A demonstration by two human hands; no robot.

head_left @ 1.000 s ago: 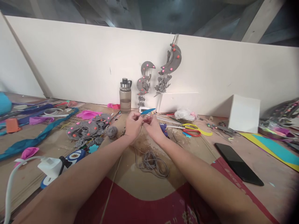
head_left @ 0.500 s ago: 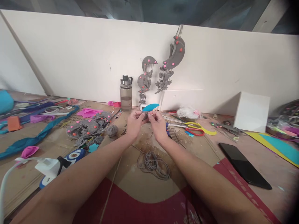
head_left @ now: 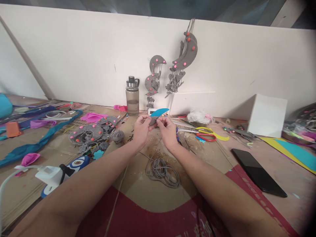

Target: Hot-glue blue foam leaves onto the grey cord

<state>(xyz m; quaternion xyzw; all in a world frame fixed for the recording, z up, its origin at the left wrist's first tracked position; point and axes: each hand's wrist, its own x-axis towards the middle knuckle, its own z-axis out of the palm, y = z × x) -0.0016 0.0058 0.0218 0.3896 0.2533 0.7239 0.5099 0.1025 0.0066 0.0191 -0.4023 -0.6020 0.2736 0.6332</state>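
A blue crescent-shaped piece [head_left: 160, 112] is held up above the cardboard, its lower part covered in grey yarn. My left hand [head_left: 142, 128] is closed round the grey-covered end. Beside it, my right hand [head_left: 166, 130] pinches a strand of grey yarn at the crescent's edge; its fingertips partly hide the strand. Below, between my forearms, a loose coil of grey yarn [head_left: 163, 172] lies on the cardboard. A ball of grey yarn [head_left: 118, 136] sits left of my left hand.
Behind stand a water bottle [head_left: 132, 98] and grey crescent hangings [head_left: 189, 54] on the white board. Red-handled scissors [head_left: 206, 137] lie right of my hands, a phone [head_left: 258, 172] farther right. Grey crescents with pink dots [head_left: 86, 133] and a white plug [head_left: 49, 174] are at left.
My hands have turned the piece slightly, so more of its grey-covered part shows between them. The view has shifted a little. The things on the table have stayed put.
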